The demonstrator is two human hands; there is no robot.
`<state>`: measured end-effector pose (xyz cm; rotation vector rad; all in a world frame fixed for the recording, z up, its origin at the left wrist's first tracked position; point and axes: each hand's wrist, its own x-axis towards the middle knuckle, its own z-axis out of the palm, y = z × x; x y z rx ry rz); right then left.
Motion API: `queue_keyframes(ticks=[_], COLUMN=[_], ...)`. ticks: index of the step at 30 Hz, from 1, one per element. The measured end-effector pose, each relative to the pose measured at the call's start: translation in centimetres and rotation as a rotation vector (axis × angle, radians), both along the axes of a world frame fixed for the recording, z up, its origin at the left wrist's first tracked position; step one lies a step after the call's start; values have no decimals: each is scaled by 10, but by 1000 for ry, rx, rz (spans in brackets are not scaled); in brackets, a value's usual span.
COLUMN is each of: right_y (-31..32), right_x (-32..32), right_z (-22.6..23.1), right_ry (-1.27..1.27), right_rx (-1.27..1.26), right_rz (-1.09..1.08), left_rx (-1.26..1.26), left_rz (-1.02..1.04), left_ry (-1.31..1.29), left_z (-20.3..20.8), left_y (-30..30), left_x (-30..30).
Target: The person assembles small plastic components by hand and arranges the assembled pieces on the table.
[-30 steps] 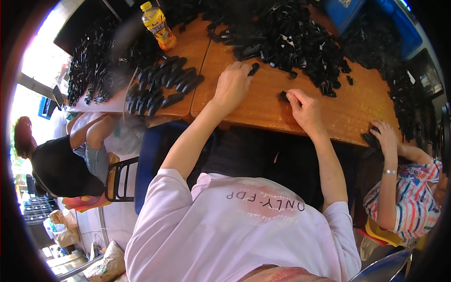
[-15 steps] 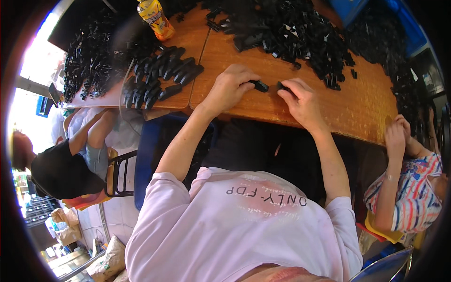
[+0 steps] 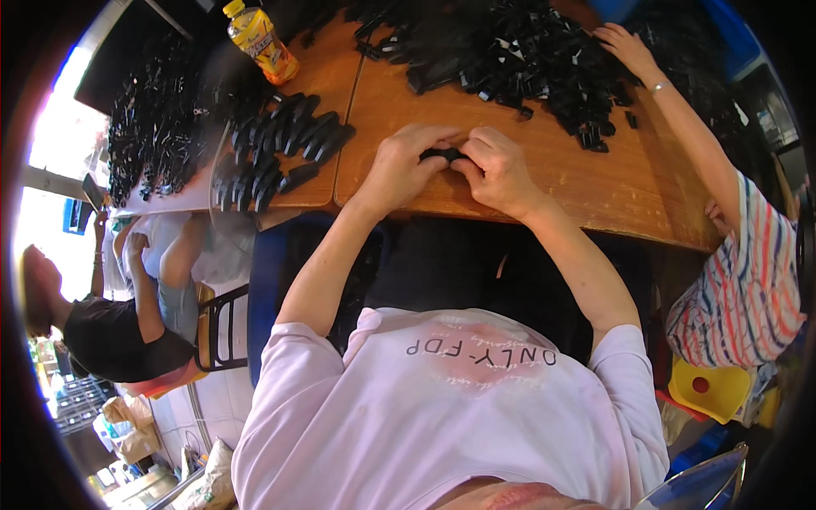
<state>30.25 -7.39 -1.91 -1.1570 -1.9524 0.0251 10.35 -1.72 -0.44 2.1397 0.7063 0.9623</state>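
Observation:
Above the wooden table's near edge, my two hands meet at a small black plastic part (image 3: 440, 155). My left hand (image 3: 403, 168) is closed round its left end, thumb below and fingers above. At the other end, my right hand (image 3: 500, 174) pinches it between thumb and curled fingers. Any separate small piece under the right fingertips is hidden by them. Left of my hands, several longer black plastic parts (image 3: 285, 140) lie in rows on the table (image 3: 382, 102).
A heap of small black parts (image 3: 518, 59) covers the far table; another pile (image 3: 149, 127) lies at the left. A yellow-capped drink bottle (image 3: 262, 42) stands between them. At the right, a co-worker's hand (image 3: 629, 53) reaches to the heap. Another person (image 3: 119, 331) sits at the left.
My right hand, with a small black piece in its fingers, has moved left to meet the part in my left hand. The right co-worker's arm has stretched out to the heap.

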Motion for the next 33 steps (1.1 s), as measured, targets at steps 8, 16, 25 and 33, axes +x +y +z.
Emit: queue_keyframes(ticks=[8,16,25,33], right_y=[3,17,-3,-6], right_x=[80,99,73,56], right_z=[7,-6,-2,-8], right_ry=[-80,-306,-57,-289], right_rx=[36,-24,-165,-58], right_rz=[-430,-328,-306,-239], left_rx=[534,317,308,609], left_rz=[453,491,591,327], left_ry=[326,213,178,221], left_z=[8,11,-46,-27], left_y=[16,85,101,35], left_x=[-64,-1,52,0])
